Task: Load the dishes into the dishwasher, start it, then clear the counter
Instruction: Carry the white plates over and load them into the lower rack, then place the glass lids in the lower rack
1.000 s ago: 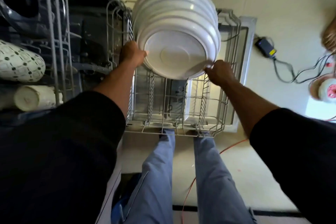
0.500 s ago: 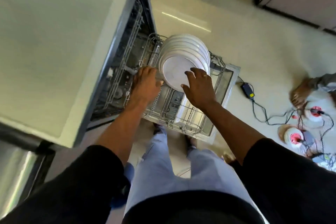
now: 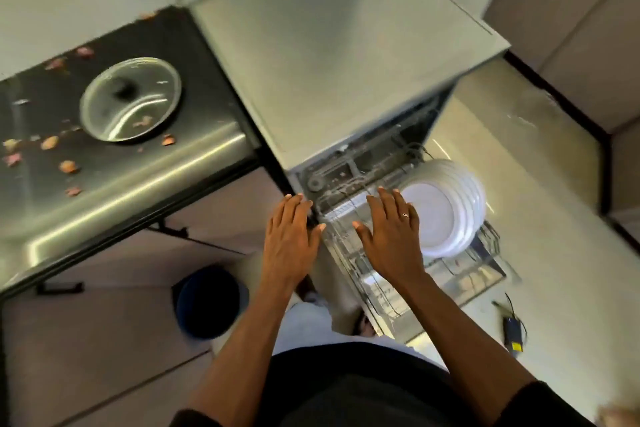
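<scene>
Where the lower rack [image 3: 486, 255] juts from the open dishwasher [image 3: 346, 73], white plates [image 3: 446, 208] stand on edge in it. The right hand [image 3: 391, 236] hovers just beside them and the left hand [image 3: 291, 243] near it, each grip spread, holding nothing. A lidded pan [image 3: 130, 99] sits among food scraps [image 3: 67, 166] on the steel desk [image 3: 145, 184].

- I see white plates [image 3: 450, 208].
- Black counter [image 3: 52, 107], flecked with pink and tan scraps [image 3: 50, 142].
- Silver lid [image 3: 138, 114].
- Dark blue bin [image 3: 207, 302].
- My shirt [image 3: 346, 388] is black.
</scene>
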